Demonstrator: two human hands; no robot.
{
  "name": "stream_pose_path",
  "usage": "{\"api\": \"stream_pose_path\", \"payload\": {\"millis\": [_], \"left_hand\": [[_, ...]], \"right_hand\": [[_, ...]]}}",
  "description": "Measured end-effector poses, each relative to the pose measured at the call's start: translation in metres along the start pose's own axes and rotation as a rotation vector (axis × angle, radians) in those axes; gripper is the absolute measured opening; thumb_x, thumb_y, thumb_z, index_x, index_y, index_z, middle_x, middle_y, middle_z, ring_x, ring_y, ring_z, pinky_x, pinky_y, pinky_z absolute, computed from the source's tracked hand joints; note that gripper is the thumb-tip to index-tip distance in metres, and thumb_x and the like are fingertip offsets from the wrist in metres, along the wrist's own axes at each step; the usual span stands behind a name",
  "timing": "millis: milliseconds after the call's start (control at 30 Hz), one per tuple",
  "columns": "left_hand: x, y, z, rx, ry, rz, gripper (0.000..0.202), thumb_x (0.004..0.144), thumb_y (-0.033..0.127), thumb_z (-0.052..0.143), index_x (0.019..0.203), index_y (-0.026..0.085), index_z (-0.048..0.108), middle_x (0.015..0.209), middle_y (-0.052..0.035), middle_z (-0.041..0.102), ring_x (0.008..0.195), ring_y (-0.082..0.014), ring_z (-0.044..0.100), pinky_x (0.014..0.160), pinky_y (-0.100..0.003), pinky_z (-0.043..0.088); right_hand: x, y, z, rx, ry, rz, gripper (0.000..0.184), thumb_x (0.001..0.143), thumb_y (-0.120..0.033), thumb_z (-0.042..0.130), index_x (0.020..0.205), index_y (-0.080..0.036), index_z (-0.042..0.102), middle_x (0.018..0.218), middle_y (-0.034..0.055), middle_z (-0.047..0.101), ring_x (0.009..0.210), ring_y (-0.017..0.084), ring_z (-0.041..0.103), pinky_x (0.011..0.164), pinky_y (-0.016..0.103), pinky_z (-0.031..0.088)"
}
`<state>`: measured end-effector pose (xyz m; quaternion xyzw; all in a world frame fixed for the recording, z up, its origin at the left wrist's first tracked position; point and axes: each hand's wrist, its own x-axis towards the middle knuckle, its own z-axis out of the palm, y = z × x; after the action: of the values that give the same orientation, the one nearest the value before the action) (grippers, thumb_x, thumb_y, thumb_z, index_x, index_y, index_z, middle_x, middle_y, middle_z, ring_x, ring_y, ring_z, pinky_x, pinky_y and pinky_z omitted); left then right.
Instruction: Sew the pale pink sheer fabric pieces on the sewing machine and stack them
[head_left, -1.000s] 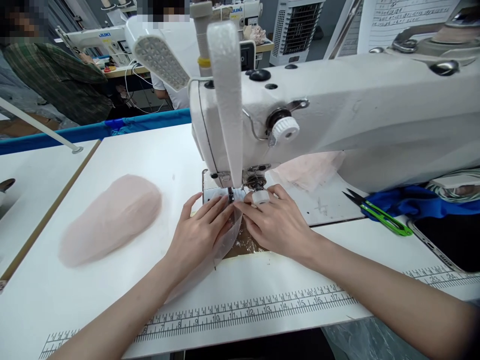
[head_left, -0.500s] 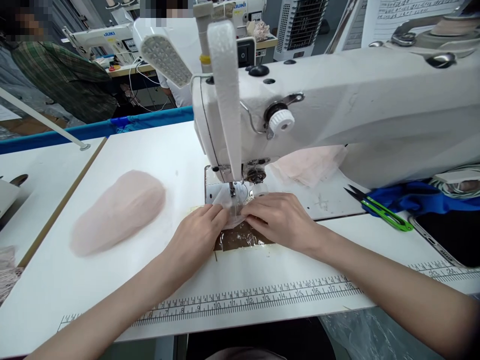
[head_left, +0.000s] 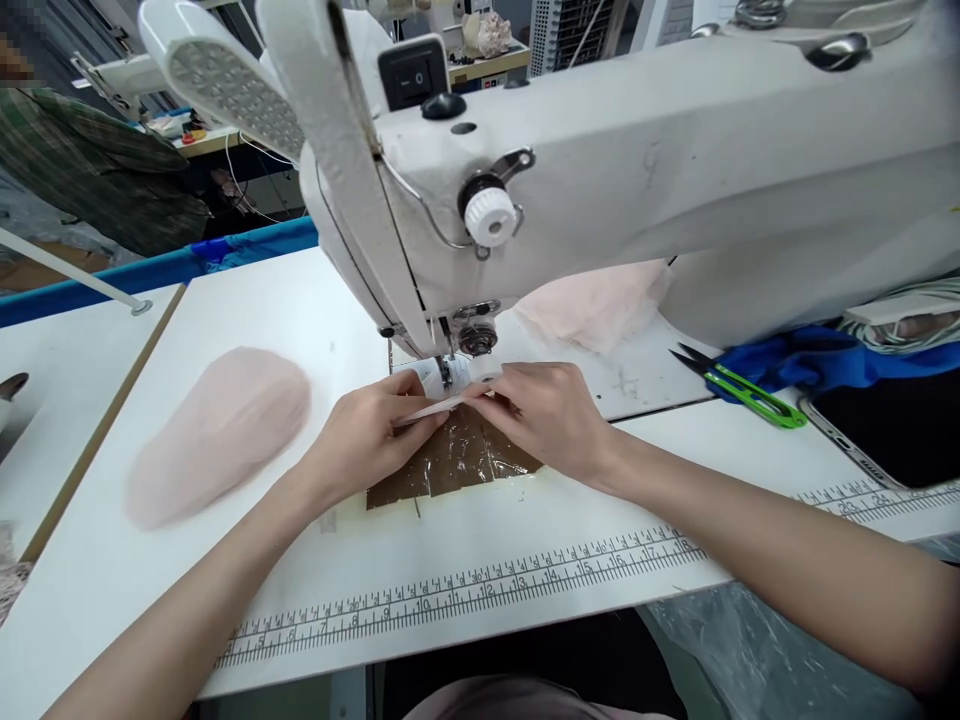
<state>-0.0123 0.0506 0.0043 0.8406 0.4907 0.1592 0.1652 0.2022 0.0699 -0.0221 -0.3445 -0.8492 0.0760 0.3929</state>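
A small piece of sheer pale fabric [head_left: 433, 408] is stretched between my two hands, just in front of the presser foot [head_left: 445, 374] of a white sewing machine [head_left: 600, 170]. My left hand [head_left: 367, 430] pinches its left end, fingers curled. On the other side, my right hand [head_left: 551, 420] pinches the right end between thumb and fingers. Below both hands lies a brown taped patch [head_left: 465, 458] on the table. Part of the fabric near the foot is hidden by my fingers.
A stack of pale pink sheer pieces [head_left: 221, 430] lies left; more pink fabric [head_left: 596, 305] sits behind the needle. Green thread snips [head_left: 750, 392], a blue cloth [head_left: 780, 362] and a phone [head_left: 892, 425] are at right. A ruler strip [head_left: 480, 590] runs along the front edge. A person [head_left: 97, 170] sits beyond.
My hands have lifted the fabric's near edge off the brown patch and turned it up, with the left hand shifted slightly outward. The camera view has moved closer to the machine.
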Motion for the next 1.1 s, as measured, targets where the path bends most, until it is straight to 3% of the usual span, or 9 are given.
{"api": "stream_pose_path", "payload": {"millis": [67, 167, 333, 433, 533, 600, 900, 1100], "left_hand": [[-0.001, 0.0, -0.003, -0.025, -0.034, 0.01, 0.03, 0.095, 0.033, 0.047, 0.086, 0.023, 0.074, 0.073, 0.0005, 0.051, 0.056, -0.0081, 0.045, 0.051, -0.024, 0.036], [-0.005, 0.001, -0.003, 0.015, -0.033, 0.09, 0.029, 0.095, 0.03, 0.044, 0.093, 0.025, 0.073, 0.08, -0.0003, 0.055, 0.055, -0.007, 0.045, 0.051, -0.023, 0.036], [-0.019, 0.003, 0.013, 0.335, 0.165, 0.346, 0.025, 0.091, 0.023, 0.05, 0.107, 0.02, 0.07, 0.081, -0.0038, 0.06, 0.06, -0.0126, 0.048, 0.05, -0.026, 0.037], [-0.024, 0.007, 0.02, 0.519, 0.229, 0.45, 0.025, 0.088, 0.018, 0.054, 0.109, 0.014, 0.068, 0.093, -0.0077, 0.068, 0.07, -0.018, 0.051, 0.055, -0.031, 0.04], [-0.029, 0.013, 0.02, 0.625, 0.237, 0.424, 0.026, 0.088, 0.017, 0.054, 0.111, 0.015, 0.067, 0.116, -0.0074, 0.068, 0.084, -0.0218, 0.055, 0.06, -0.034, 0.04], [-0.031, 0.016, 0.019, 0.663, 0.217, 0.376, 0.028, 0.09, 0.018, 0.052, 0.114, 0.017, 0.066, 0.122, -0.0067, 0.066, 0.091, -0.0229, 0.056, 0.063, -0.034, 0.04], [-0.034, 0.02, 0.02, 0.669, 0.189, 0.289, 0.03, 0.093, 0.021, 0.05, 0.121, 0.022, 0.062, 0.122, -0.0097, 0.066, 0.12, -0.0236, 0.055, 0.083, -0.039, 0.039], [-0.033, 0.016, 0.022, 0.635, 0.197, 0.286, 0.029, 0.093, 0.022, 0.05, 0.119, 0.022, 0.063, 0.123, -0.0105, 0.066, 0.122, -0.0254, 0.055, 0.086, -0.041, 0.039]], "right_hand": [[-0.001, 0.0, 0.0, -0.003, -0.024, -0.001, 0.018, 0.091, -0.017, 0.051, 0.08, -0.018, 0.065, 0.063, -0.0039, 0.068, 0.053, 0.008, 0.057, 0.048, 0.022, 0.03], [-0.002, 0.0, -0.002, -0.022, -0.089, -0.037, 0.017, 0.09, -0.016, 0.05, 0.083, -0.018, 0.065, 0.063, -0.0043, 0.066, 0.053, 0.008, 0.056, 0.048, 0.023, 0.03], [-0.001, -0.005, -0.009, -0.178, -0.231, -0.195, 0.021, 0.088, -0.011, 0.048, 0.072, -0.017, 0.061, 0.062, -0.0025, 0.064, 0.058, 0.012, 0.055, 0.051, 0.026, 0.033], [-0.002, -0.009, -0.01, -0.266, -0.225, -0.305, 0.019, 0.083, -0.006, 0.051, 0.071, -0.016, 0.062, 0.07, 0.0006, 0.068, 0.077, 0.016, 0.06, 0.064, 0.03, 0.04], [-0.004, -0.011, -0.009, -0.327, -0.245, -0.366, 0.022, 0.083, -0.001, 0.047, 0.079, -0.014, 0.065, 0.082, 0.0048, 0.072, 0.094, 0.019, 0.061, 0.08, 0.033, 0.042], [-0.004, -0.012, -0.009, -0.344, -0.27, -0.376, 0.026, 0.083, 0.001, 0.044, 0.081, -0.013, 0.066, 0.087, 0.0065, 0.073, 0.092, 0.019, 0.063, 0.085, 0.033, 0.042], [-0.003, -0.015, -0.01, -0.311, -0.254, -0.353, 0.029, 0.084, 0.002, 0.042, 0.077, -0.013, 0.066, 0.087, 0.0076, 0.074, 0.08, 0.015, 0.067, 0.088, 0.03, 0.046], [-0.005, -0.013, -0.009, -0.309, -0.271, -0.336, 0.028, 0.084, 0.002, 0.043, 0.081, -0.013, 0.066, 0.091, 0.0083, 0.074, 0.086, 0.016, 0.068, 0.092, 0.032, 0.046]]}}
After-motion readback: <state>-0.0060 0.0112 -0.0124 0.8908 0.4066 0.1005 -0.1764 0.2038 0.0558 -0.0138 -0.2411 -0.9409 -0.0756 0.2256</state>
